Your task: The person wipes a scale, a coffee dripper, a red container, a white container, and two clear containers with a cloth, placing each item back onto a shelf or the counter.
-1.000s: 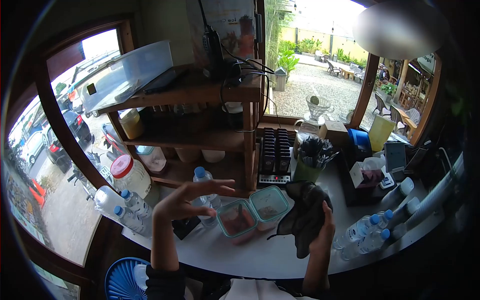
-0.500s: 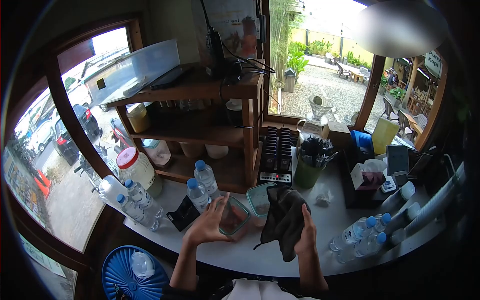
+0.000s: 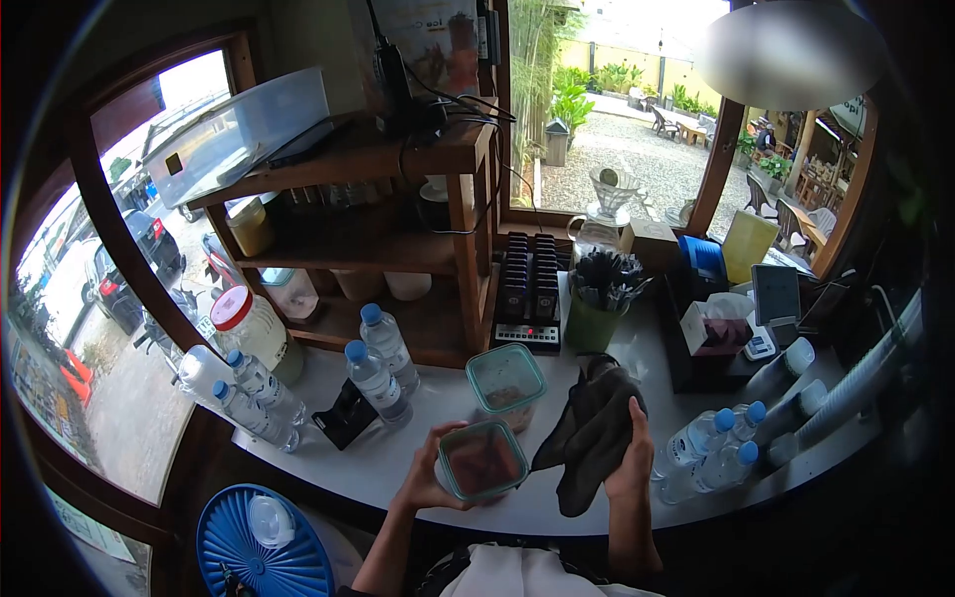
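My left hand (image 3: 430, 476) grips a square clear container (image 3: 483, 460) with a green-rimmed lid and reddish-brown contents, near the front of the counter. Fingers and thumb wrap round its left side. Just behind it stands a second green-rimmed container (image 3: 507, 383), with a little brownish stuff low inside. To the right, my right hand (image 3: 629, 460) is closed on a dark cloth (image 3: 589, 428), which hangs in loose folds over the counter beside the containers.
Water bottles stand at the left (image 3: 376, 383) and right (image 3: 701, 443) of the white counter (image 3: 398, 468). A black holder (image 3: 345, 416) sits near the left bottles. Behind are a wooden shelf (image 3: 398, 343), a green tub of dark packets (image 3: 595, 323) and a tissue box (image 3: 718, 333).
My left hand has taken hold of the nearer container and drawn it forward and right, tilted towards me. The cloth has shifted slightly right with my right hand. The view has shifted a little.
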Demonstrator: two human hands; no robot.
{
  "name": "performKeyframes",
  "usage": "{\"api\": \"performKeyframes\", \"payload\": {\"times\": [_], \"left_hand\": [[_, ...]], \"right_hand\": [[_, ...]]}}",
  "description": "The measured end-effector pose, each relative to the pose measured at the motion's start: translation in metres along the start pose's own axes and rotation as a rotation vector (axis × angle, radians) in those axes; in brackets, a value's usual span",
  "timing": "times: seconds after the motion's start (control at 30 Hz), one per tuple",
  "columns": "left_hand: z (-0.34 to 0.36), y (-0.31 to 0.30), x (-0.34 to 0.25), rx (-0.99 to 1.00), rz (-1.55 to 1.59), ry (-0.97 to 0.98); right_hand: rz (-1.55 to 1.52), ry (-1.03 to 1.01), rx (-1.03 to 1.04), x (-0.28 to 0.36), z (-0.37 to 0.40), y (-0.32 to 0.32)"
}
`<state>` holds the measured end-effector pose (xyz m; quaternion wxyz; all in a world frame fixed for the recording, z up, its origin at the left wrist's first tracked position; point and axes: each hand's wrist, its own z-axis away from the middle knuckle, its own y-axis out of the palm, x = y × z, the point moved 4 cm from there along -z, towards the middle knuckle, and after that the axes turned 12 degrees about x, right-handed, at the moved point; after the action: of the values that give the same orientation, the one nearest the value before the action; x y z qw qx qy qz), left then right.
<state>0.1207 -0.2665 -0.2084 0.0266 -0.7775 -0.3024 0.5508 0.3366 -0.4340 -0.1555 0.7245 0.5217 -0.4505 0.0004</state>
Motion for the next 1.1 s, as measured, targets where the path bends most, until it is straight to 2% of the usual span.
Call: {"api": "performKeyframes", "payload": {"times": [0.03,0.13,0.17,0.2,0.27,0.33,0.37,0.47,0.53,0.6,0.63,0.73,0.77,0.87,1.0,1.03,1.1], "left_hand": [[-0.006,0.013,-0.006,0.005,0.016,0.001],[-0.028,0.047,-0.007,0.034,0.035,0.025],[-0.035,0.059,-0.003,0.031,0.039,0.037],[-0.042,0.070,0.002,0.029,0.041,0.050],[-0.056,0.087,0.013,0.077,0.095,0.046],[-0.074,0.093,0.008,0.105,0.051,0.079],[-0.078,0.097,0.015,0.089,0.073,0.109],[-0.087,0.101,0.029,0.153,0.088,0.102],[-0.085,0.115,0.047,0.180,0.356,0.009],[-0.086,0.114,0.050,0.215,0.377,0.054],[-0.089,0.106,0.033,0.175,0.202,0.048],[-0.090,0.098,0.018,0.114,0.087,0.089],[-0.090,0.099,0.020,0.121,0.096,0.078],[-0.084,0.101,0.031,0.091,0.016,0.052],[-0.083,0.104,0.034,0.149,-0.048,0.066],[-0.080,0.107,0.044,0.195,-0.066,0.041],[-0.078,0.107,0.043,0.150,0.079,0.103]], "right_hand": [[0.116,-0.089,-0.085,0.007,0.008,-0.001],[0.481,-0.161,-0.146,0.012,0.018,-0.016],[0.742,-0.002,-0.050,0.017,0.021,-0.015],[0.938,-0.051,0.158,0.017,0.016,-0.008],[1.481,-0.358,0.405,0.014,0.020,0.026],[1.956,-0.533,0.518,-0.005,0.024,0.034],[1.996,-0.568,0.432,-0.013,0.027,0.031],[1.893,-0.526,0.645,-0.018,0.045,0.032],[1.891,-0.508,0.643,-0.019,0.054,0.027],[1.888,-0.489,0.617,-0.015,0.055,0.022],[1.913,-0.472,0.587,-0.013,0.049,0.020],[1.978,-0.468,0.381,-0.007,0.016,0.023],[2.011,-0.406,0.379,-0.007,0.007,0.027],[2.123,-0.379,0.470,-0.016,-0.008,0.035],[2.036,-0.409,0.785,-0.014,0.010,0.036],[1.980,-0.433,0.791,-0.010,0.018,0.037],[1.979,-0.473,0.809,-0.008,0.034,0.031]]}}
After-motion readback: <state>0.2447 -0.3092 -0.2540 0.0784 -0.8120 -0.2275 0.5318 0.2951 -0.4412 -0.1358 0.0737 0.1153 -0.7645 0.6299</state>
